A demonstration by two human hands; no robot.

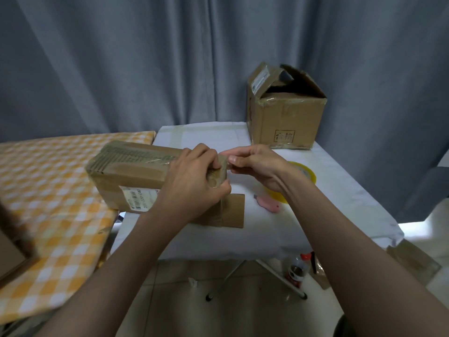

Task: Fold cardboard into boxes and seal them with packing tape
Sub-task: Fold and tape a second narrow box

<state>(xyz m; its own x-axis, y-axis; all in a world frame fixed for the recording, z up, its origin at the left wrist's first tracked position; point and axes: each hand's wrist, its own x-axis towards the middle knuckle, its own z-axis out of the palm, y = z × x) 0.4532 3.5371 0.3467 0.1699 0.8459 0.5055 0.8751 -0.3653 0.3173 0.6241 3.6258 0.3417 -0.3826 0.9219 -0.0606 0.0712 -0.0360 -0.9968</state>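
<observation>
A long brown cardboard box (131,176) with a white shipping label lies on its side across the white table (267,229), its left end over the checked surface. My left hand (192,183) grips the box's right end, fingers curled over the flap. My right hand (255,164) pinches a strip of clear tape at that same end, thumb and fingers together. Partly hidden behind my right wrist lies a yellow roll of packing tape (306,173). A loose brown flap (233,210) of the box sticks out below my left hand.
A bigger cardboard box (286,117) with raised top flaps stands at the table's back right. A pink cutter (267,204) lies by the tape roll. An orange checked cloth (48,190) covers the surface at left. On the floor stands a bottle (297,269) beside flat cardboard (413,261).
</observation>
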